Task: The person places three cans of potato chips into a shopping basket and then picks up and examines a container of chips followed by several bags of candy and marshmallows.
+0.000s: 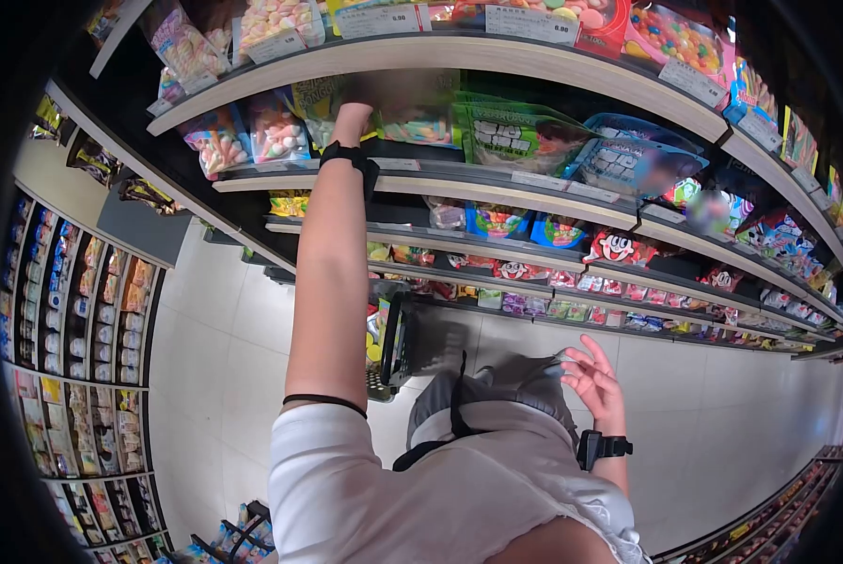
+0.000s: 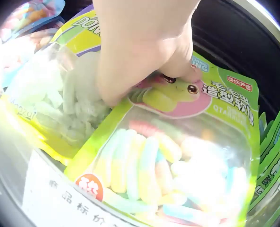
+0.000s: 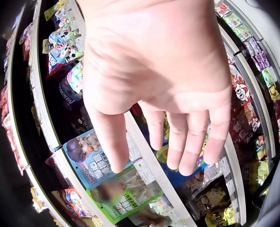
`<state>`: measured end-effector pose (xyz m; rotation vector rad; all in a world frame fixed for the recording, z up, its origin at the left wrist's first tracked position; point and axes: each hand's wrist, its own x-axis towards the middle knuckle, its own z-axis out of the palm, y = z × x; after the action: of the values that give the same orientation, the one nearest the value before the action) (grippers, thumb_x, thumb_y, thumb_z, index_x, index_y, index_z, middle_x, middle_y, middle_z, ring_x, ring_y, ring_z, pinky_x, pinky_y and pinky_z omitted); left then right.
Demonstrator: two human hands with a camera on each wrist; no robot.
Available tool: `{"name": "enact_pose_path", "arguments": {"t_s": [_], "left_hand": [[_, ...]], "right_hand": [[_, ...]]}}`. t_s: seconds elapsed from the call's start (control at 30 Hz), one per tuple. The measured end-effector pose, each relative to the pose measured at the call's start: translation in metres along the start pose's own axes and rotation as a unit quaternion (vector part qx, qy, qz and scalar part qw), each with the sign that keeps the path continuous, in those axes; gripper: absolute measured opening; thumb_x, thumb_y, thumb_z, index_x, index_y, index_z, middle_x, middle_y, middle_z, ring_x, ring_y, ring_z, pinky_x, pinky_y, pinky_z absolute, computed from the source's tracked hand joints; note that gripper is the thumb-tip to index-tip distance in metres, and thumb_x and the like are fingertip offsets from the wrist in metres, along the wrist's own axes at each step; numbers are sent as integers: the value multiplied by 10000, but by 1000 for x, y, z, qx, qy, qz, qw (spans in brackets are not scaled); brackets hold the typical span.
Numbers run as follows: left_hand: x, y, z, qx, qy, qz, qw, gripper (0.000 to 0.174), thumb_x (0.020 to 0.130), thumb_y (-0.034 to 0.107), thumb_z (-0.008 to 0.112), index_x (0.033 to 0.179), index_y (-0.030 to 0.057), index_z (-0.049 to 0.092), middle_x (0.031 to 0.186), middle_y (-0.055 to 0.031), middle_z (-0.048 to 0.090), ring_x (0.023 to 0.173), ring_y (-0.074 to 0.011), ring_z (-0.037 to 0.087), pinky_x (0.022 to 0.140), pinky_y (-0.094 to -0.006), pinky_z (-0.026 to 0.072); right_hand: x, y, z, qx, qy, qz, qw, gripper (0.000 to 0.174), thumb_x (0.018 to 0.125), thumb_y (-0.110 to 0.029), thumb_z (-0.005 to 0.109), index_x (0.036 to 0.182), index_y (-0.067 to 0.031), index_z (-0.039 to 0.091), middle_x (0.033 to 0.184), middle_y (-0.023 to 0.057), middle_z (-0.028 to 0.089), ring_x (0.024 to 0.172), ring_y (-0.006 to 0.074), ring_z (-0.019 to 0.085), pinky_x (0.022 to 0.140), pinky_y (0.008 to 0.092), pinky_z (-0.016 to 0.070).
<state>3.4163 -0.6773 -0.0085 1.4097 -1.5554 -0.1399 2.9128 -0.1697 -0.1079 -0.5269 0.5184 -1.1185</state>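
In the left wrist view my left hand grips the upper part of a green-edged bag of gummy candy, with fingers bent over its printed face. The bag has a clear window with pastel worm-shaped gummies and tilts toward the shelf's front edge. A yellow bag of pale candy lies against its left side. From the head view the left hand reaches under a shelf board, its fingers blurred. My right hand hangs beside my body with nothing in it; its fingers are loosely extended in the right wrist view.
Green candy bags and blue bags stand right of the left hand. A shelf board passes just above that hand. A black basket or cart is on the floor near my legs. More stocked shelves line the left.
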Motion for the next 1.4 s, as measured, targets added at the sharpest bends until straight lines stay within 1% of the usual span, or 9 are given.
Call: {"name": "enact_pose_path", "arguments": {"t_s": [0.4,0.5,0.57,0.67,0.7,0.8,1.0,1.13,1.4], "left_hand": [[-27,36,-13,351,-21,53,935,414,912,377,520,1137,45,624,1118,-174,652,1013,-256,627,887,-378,488],[-30,34,-2,130,43,-40,990,459,922,420,461,1091,22,613,1086,-167,664,984,-300,632,890,-422,496],[-16,9,10,-105,209,89,968,371,920,339,513,1097,20,584,1098,-154,652,979,-309,624,844,-460,506],[-31,56,-12,72,146,21,986,292,935,229,512,1152,38,549,1177,-150,607,1027,-308,604,839,-484,506],[-20,34,-4,-145,158,51,975,288,909,201,574,1139,29,548,1176,-153,609,1012,-308,610,824,-469,513],[-30,36,9,-230,233,50,944,367,868,283,658,1097,11,567,1062,-144,659,944,-311,631,795,-429,512],[-62,66,-8,-5,279,55,959,381,796,324,741,852,-38,635,820,-232,649,789,-388,638,705,-440,489],[-105,97,-41,66,34,-61,995,490,772,369,740,939,-76,624,853,-313,620,874,-423,635,772,-442,489],[-132,71,-90,-16,301,-57,952,736,760,427,799,1169,-69,441,1135,-204,450,1047,-311,489,931,-413,411]], "right_hand": [[20,2,-10,16,6,33,999,667,902,-171,633,1478,-52,317,1324,226,532,1177,327,570,945,422,504],[29,-1,-3,0,1,54,999,666,901,-174,637,1475,-52,322,1319,223,537,1167,325,576,944,418,505],[32,-1,0,-16,-10,66,998,668,900,-187,643,1472,-51,328,1315,219,542,1156,323,582,939,416,507],[35,7,-3,21,-16,66,997,667,902,-199,642,1471,-48,328,1315,216,541,1154,320,581,935,413,506],[36,9,-2,22,-16,70,997,667,902,-199,642,1471,-48,328,1315,216,541,1154,320,581,935,413,506],[36,12,1,27,-14,70,997,676,900,-223,644,1469,-43,327,1314,216,538,1150,319,580,934,415,504],[35,16,2,26,-42,71,996,690,902,-272,638,1469,-36,322,1314,220,534,1149,323,575,932,420,501],[32,20,1,34,-33,73,996,690,909,-275,630,1472,-36,313,1319,222,531,1149,325,575,930,420,503],[28,22,1,32,-30,70,997,678,911,-273,628,1466,-33,322,1315,223,536,1146,323,578,928,417,507]]}}
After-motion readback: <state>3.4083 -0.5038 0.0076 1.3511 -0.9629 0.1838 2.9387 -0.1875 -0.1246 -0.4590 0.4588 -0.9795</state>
